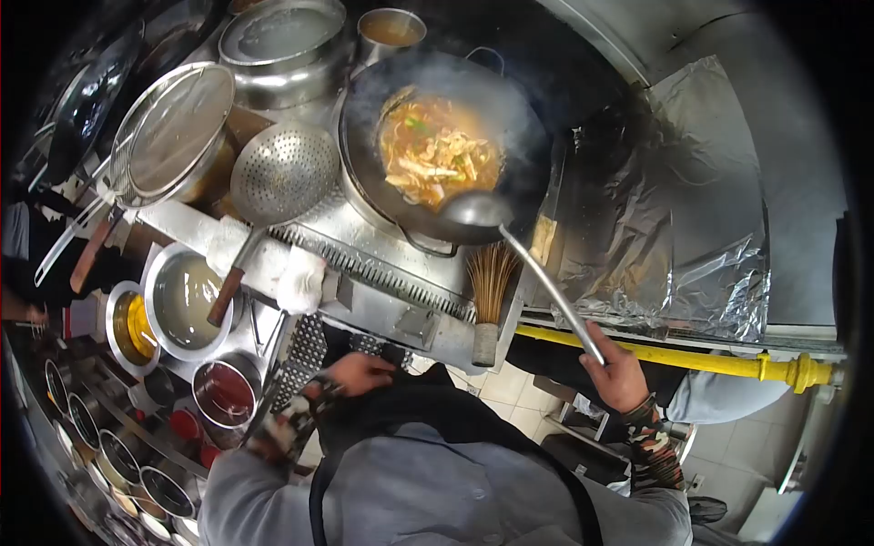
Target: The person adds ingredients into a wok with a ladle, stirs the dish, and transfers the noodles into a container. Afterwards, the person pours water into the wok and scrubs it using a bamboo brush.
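My right hand (619, 375) is wrapped around the long metal handle of a ladle (552, 289). The ladle's bowl rests over the near right side of a large dark wok (361, 150). Inside the wok is a steaming orange-red broth with noodle-like strips (437, 155) and bits of green. My left hand (362, 371) hangs low in front of the black apron (428, 400), its fingers loosely extended with nothing visible in them. A bamboo wok brush (492, 291) stands at the stove's front edge, between the wok and me.
Left of the wok lie a perforated strainer (284, 173) and a round mesh sieve (180, 132). Pots of liquid (187, 300) and several sauce containers (118, 455) fill the left side. Foil-covered counter (660, 227) and a yellow pipe (719, 360) run along the right.
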Demonstrator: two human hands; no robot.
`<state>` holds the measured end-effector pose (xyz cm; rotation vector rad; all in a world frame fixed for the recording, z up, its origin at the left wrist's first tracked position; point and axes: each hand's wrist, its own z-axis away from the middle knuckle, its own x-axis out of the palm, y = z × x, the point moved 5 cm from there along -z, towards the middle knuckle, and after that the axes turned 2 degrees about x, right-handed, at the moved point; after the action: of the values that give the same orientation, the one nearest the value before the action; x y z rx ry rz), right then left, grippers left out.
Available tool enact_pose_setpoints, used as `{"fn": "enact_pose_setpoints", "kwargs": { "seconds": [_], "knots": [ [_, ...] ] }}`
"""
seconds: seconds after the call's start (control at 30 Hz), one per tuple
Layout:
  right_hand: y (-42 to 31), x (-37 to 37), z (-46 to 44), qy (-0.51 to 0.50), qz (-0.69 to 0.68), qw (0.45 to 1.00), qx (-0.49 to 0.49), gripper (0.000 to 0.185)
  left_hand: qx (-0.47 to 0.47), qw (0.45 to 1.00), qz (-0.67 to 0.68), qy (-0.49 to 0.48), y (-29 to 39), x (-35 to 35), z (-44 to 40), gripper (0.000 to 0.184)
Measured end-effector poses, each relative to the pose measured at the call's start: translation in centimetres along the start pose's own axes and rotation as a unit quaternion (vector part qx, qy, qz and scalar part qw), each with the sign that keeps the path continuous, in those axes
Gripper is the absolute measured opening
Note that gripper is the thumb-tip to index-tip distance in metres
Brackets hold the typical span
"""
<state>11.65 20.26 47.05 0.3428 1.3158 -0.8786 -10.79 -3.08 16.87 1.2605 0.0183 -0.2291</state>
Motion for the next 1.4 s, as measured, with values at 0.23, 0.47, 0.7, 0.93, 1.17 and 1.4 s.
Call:
{"fn": "enact_pose_setpoints", "kwargs": {
  "seconds": [0.23, 0.47, 0.7, 0.93, 1.17, 1.4],
  "knots": [
    [0.0, 8.9, -9.6, 0.002, 0.117, 0.985, 0.126, 0.053, -0.01, 0.885, -0.095, 0.455, 4.0, -14.8, 6.5, 0.012],
    [-1.6, 8.1, -11.5, 0.037, -0.459, 0.867, 0.191, 0.049, -0.071, 0.9, -0.033, 0.428, 2.6, -16.1, 7.2, 0.017],
    [-1.5, 10.4, -17.8, 0.079, -0.492, 0.823, 0.273, 0.053, -0.019, 0.988, -0.151, 0.015, -8.9, 0.1, -1.3, 0.032],
    [-3.7, 5.6, -14.3, -0.025, -0.564, 0.798, 0.213, 0.057, 0.139, 0.943, -0.294, -0.066, -8.6, 10.6, -10.6, 0.042],
    [-1.1, 8.1, -22.3, -0.041, -0.581, 0.781, 0.224, 0.051, 0.062, 0.898, -0.399, -0.174, -13.5, 17.9, -15.6, 0.044],
    [-0.7, 5.2, -17.4, 0.03, -0.084, 0.983, -0.161, 0.055, -0.038, 0.925, -0.378, 0.025, -15.0, 17.9, -17.2, 0.054]
  ]
}}
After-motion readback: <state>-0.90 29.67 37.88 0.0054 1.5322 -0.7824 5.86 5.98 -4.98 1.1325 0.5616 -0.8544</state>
